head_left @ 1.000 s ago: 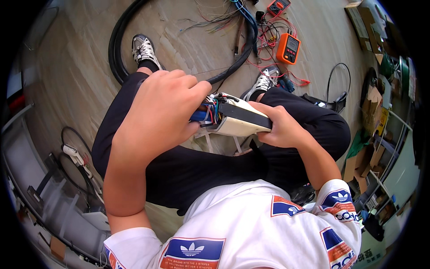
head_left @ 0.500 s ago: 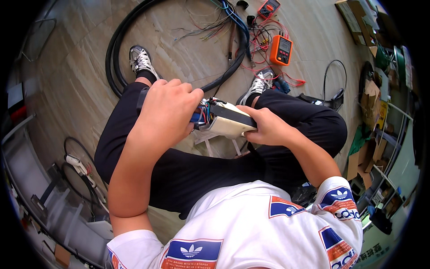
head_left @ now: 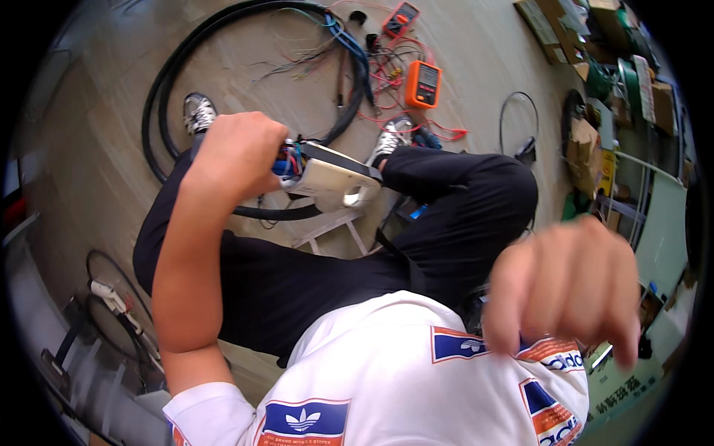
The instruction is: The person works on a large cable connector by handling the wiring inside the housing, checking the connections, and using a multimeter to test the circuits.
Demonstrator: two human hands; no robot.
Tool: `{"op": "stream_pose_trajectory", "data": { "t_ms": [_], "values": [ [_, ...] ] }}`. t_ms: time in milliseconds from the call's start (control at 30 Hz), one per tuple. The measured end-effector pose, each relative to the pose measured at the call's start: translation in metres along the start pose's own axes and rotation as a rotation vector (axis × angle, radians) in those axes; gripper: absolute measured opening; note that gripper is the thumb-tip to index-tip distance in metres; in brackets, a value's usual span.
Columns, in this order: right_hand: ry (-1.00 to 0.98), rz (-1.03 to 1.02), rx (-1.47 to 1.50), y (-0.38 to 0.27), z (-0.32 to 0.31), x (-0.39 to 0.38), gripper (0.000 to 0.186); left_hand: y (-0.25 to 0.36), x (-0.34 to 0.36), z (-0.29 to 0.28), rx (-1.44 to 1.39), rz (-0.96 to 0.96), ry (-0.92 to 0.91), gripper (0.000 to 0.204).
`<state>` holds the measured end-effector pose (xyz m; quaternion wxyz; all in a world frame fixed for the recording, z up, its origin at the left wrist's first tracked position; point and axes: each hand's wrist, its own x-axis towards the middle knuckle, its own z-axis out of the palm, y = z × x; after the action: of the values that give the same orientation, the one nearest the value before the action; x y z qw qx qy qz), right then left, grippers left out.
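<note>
My left hand is closed round one end of a white-and-black charging gun housing, held tilted above my lap. Coloured wires show in the opening beside my fingers; the gripped end is hidden by the hand. The housing's other end points right and is free of any hand. My right hand is raised at the right, close to the camera and apart from the housing. Motion smears its fingers, so whether it holds anything cannot be made out.
A thick black cable lies coiled on the floor ahead, with loose wire ends. Beside it are an orange meter, a smaller red meter and red leads. Shelves with cardboard boxes stand right; a white charging gun lies left.
My right hand has let go of the housing and swung right and back toward me. The left hand keeps hold of the housing. The whole view has shifted slightly.
</note>
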<state>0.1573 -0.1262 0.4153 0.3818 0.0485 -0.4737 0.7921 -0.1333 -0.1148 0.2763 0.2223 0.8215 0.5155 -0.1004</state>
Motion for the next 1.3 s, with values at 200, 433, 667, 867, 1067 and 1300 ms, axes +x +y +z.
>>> {"op": "stream_pose_trajectory", "data": {
  "t_ms": [200,433,667,867,1067,1300],
  "values": [
    [-0.093,-0.309,-0.181,-0.001,0.056,0.026,0.032,0.015,0.011,-0.005,-0.017,-0.017,-0.048,0.028],
    [0.168,-0.520,-0.340,0.012,0.093,0.010,0.030,0.021,0.011,-0.005,-0.003,-0.010,-0.044,0.027],
    [0.038,-0.496,-0.195,0.008,0.100,0.002,0.030,0.024,0.012,-0.004,0.023,-0.003,-0.020,0.027],
    [0.211,-0.366,-0.224,0.003,0.106,0.007,0.032,0.024,0.014,0.000,0.041,0.009,-0.025,0.026],
    [0.051,-0.445,-0.180,0.005,0.106,-0.004,0.029,0.025,0.014,0.002,0.056,0.019,-0.014,0.026],
    [0.104,-0.555,-0.196,0.008,0.110,-0.013,0.029,0.025,0.014,0.002,0.064,0.002,-0.050,0.027]
  ]
}}
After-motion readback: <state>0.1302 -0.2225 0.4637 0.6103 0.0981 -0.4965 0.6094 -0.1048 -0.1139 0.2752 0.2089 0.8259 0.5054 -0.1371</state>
